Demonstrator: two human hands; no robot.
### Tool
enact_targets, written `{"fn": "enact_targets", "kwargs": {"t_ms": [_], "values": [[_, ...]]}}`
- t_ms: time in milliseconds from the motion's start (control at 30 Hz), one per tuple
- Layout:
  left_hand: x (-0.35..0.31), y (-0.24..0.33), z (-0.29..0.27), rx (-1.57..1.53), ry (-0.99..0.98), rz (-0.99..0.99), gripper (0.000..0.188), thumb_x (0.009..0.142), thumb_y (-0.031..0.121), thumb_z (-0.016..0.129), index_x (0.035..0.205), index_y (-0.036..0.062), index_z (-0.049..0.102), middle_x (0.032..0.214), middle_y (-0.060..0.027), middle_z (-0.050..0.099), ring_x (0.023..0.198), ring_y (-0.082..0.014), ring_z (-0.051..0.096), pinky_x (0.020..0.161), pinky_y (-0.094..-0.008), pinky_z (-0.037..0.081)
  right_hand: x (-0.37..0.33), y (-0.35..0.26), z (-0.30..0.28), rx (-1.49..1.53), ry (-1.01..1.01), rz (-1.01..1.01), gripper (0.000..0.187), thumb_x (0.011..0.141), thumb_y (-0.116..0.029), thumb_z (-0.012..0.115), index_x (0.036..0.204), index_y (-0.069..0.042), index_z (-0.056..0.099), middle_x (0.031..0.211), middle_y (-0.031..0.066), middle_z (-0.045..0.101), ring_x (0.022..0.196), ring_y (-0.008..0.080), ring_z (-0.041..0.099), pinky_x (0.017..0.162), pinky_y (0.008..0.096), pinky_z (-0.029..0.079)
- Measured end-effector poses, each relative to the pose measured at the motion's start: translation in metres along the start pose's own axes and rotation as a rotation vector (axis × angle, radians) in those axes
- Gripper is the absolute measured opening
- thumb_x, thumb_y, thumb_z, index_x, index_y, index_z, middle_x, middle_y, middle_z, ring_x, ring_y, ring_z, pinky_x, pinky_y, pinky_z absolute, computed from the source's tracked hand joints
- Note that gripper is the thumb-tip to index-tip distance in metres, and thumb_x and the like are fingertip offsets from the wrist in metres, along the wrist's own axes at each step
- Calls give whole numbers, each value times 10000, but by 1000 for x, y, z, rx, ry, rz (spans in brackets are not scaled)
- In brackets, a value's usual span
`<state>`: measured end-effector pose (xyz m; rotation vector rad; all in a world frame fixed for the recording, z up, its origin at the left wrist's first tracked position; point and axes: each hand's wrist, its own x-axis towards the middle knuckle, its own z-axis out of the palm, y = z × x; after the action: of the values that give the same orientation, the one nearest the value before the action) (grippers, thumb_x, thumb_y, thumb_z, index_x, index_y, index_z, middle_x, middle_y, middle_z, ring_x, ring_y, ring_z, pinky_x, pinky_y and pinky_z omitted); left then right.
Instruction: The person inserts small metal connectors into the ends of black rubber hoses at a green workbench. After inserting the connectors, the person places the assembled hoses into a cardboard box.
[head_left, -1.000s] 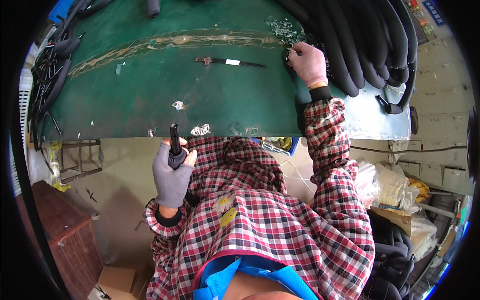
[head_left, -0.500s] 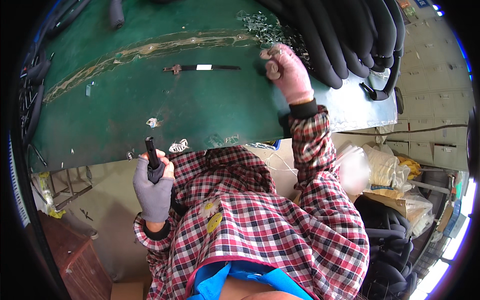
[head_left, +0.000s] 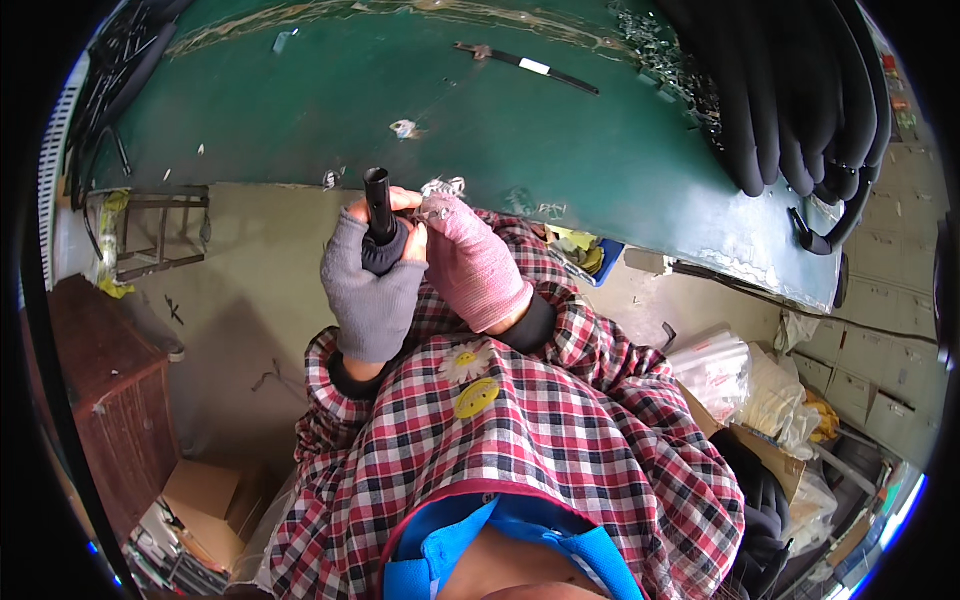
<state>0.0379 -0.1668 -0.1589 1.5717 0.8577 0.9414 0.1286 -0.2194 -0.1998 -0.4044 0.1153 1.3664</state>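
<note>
My left hand (head_left: pixel 368 290), in a grey fingerless glove, is closed around a black tube (head_left: pixel 378 205) with a dark soft sleeve below its open end. The tube stands nearly upright, just off the near edge of the green table (head_left: pixel 330 120). Close against its right side is my right hand (head_left: pixel 475 262), in a pink glove, with the fingers drawn together at the tube. Whatever those fingertips may hold is hidden. A thin black strip (head_left: pixel 570 79) with a white label and a brownish piece at one end lies farther back on the tabletop.
Small shiny pieces (head_left: pixel 660 65) lie piled at the back right, beside a heap of thick black foam-covered tubes (head_left: pixel 800 110). More black parts (head_left: pixel 125 70) are at the far left. A brown wooden cabinet (head_left: pixel 115 400) and a cardboard box (head_left: pixel 205 500) stand at lower left.
My right hand has come from beside the pile of small pieces back to the tube in my left hand. The view has shifted, so the table sits higher in the picture.
</note>
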Motion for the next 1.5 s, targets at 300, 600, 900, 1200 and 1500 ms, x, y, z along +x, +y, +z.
{"fn": "enact_targets", "kwargs": {"t_ms": [300,600,900,1200,1500], "values": [[-4,-21,-8,63,70,9,249,799,-80,714,1003,27,622,932,-59,681,895,-138,658,832,-297,529,1,9,-14,-154,101,57,92,935,-135,631,937,-49,665,886,-22,605,800,101,527,764,263,445],[2,-6,-31,222,-168,-52,251,786,-16,750,1009,19,641,862,-67,680,798,-127,654,769,-284,531,-7,-19,-4,-612,-95,102,498,972,-392,649,1292,-11,625,1185,59,660,1061,154,615,984,322,472],[-5,-5,-37,231,-224,-92,291,792,-29,741,1064,15,647,900,-83,700,835,-143,693,783,-284,551,-12,-7,-13,-269,-21,318,486,942,-379,690,1272,-29,620,1091,37,657,1014,154,619,972,333,490],[-11,-16,-20,221,-74,-14,276,806,-27,736,1065,17,650,920,-62,704,856,-135,684,786,-286,546,-20,2,-4,-303,80,29,376,978,-265,646,1231,13,633,1117,57,672,1022,139,615,936,284,485],[-4,-10,-18,19,-132,-75,222,922,65,695,1132,6,653,860,-32,660,719,-80,585,656,-239,489,-8,-45,18,-600,72,-404,382,971,-226,658,1252,30,623,1120,37,648,1038,101,578,965,274,444]]}}
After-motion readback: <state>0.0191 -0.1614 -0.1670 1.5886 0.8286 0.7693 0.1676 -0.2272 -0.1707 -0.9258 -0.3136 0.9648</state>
